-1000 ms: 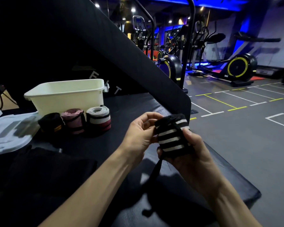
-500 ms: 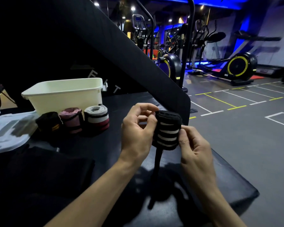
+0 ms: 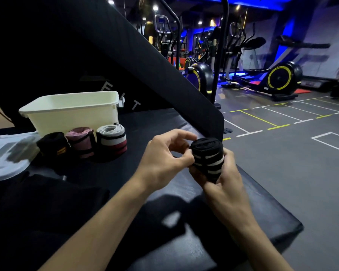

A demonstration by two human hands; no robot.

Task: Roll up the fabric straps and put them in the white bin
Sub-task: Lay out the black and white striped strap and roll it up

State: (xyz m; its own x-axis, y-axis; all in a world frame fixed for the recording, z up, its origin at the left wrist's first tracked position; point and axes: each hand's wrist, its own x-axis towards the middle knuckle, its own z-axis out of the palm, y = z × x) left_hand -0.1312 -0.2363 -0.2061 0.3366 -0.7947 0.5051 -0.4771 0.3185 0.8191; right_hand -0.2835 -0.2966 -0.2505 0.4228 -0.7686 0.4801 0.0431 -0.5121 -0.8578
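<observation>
The right hand (image 3: 221, 178) cups a rolled black strap with white stripes (image 3: 207, 159) from below, fingers curled round it, while the left hand (image 3: 164, 161) pinches the roll's left side between thumb and fingertips, both held just above the dark padded surface (image 3: 262, 212). To the far left, a black roll with yellow marks (image 3: 52, 146), a pink roll (image 3: 80, 141) and a grey, white and red roll (image 3: 112, 140) stand in a row on the surface. Just behind them sits the white bin (image 3: 70, 112).
</observation>
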